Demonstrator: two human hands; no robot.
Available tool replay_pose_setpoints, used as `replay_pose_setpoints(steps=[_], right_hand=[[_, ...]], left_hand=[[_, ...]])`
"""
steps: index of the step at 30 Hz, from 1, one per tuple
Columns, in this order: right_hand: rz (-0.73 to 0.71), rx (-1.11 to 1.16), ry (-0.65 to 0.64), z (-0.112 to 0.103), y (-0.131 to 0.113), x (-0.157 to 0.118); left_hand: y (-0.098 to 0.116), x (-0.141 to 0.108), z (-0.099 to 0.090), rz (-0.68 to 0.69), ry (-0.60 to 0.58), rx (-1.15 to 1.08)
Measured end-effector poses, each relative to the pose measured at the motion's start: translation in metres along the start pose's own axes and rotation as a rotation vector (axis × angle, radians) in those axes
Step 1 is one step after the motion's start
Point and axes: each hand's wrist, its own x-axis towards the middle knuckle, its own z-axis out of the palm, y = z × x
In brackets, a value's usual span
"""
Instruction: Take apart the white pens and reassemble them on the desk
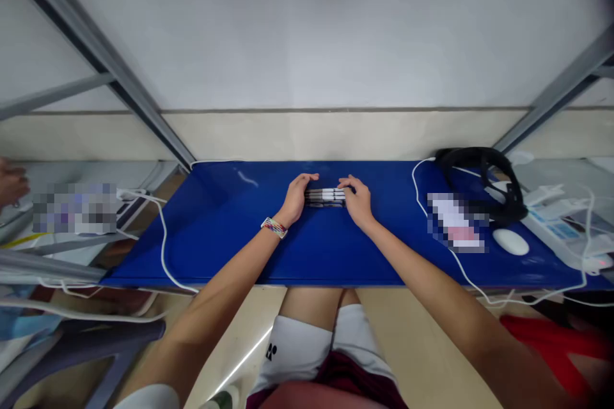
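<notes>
Maroon cloth [330, 383] and white shorts [300, 348] lie nearest the camera at the bottom centre of the frame, with bare forearms rising past them from the lower left and lower right. Both forearms slant inward over a blue table mat [220, 230] and end just above the middle of the frame.

Between the two hands lies a small bundle of slim pens [326, 195], white and dark along their barrels (how many, I cannot count at this size). Its long axis runs left to right across the picture, roughly level with the mat's front edge, so each end faces a palm. Left hand [293, 200] cups the left end, half open, its fingers bent inward beyond the far side of the bundle; right hand [357, 200] mirrors it at the right end, fingers loosely curled. Neither is closed around the pens; whether the palms press the ends or merely brush them, I cannot tell. Neither hand is clearly nearer, the bundle filling the gap between them.

Well apart, at the right of the frame, sit a white mouse [511, 241] and a black headset-like strap [513, 195].
</notes>
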Motion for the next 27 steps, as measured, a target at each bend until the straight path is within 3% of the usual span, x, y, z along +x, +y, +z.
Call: replay_pose_setpoints(steps=[6, 9, 16, 20, 27], right_hand=[[-0.361, -0.281, -0.265, -0.018, -0.014, -0.021], [-0.456, -0.361, -0.327, -0.022, -0.021, -0.028], [-0.537, -0.458, -0.338, -0.024, -0.031, -0.032], [-0.582, -0.453, -0.454, -0.028, -0.029, -0.03], [-0.569, -0.378, -0.466, -0.026, -0.031, -0.017]], left_hand=[[0.004, -0.005, -0.006, -0.007, -0.038, 0.078], [0.005, -0.007, -0.01, 0.009, -0.034, 0.108], [0.008, -0.014, -0.021, 0.038, -0.081, 0.216], [0.007, -0.018, -0.024, 0.06, -0.094, 0.271], [0.018, -0.035, -0.011, 0.206, -0.042, 0.428]])
